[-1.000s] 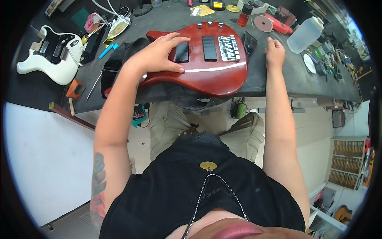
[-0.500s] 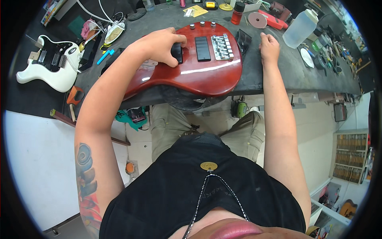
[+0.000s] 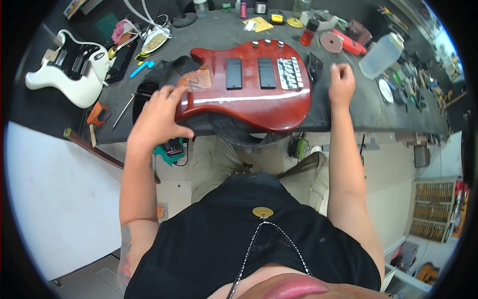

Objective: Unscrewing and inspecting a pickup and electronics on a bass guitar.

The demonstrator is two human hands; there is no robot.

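A glossy red bass guitar body [image 3: 249,104] lies on the dark workbench [image 3: 323,124], with two black pickups, a chrome bridge, three knobs and a bare wooden neck pocket. My left hand [image 3: 159,114] is at its left end by the pocket, fingers spread, fingertips on or just over the edge, thumb pointing right. My right hand [image 3: 342,84] is closed in a loose fist right of the body, near a black pouch [image 3: 314,62]; whatever its fingers may hold is hidden. Dark padding [image 3: 229,137] shows under the body's front edge.
A white guitar body [image 3: 74,89] lies at left beside an orange-handled tool [image 3: 98,114] and a thin screwdriver [image 3: 122,112]. At right stand a translucent jug [image 3: 379,57] and several small tools. A red bottle [image 3: 307,34] and cables are at the back. A wooden bar [image 3: 92,147] juts below the bench.
My left hand has moved off the left pickup area, leftward and toward me, baring the neck pocket. My right hand stays closed. The bench scene sits slightly lower in the picture.
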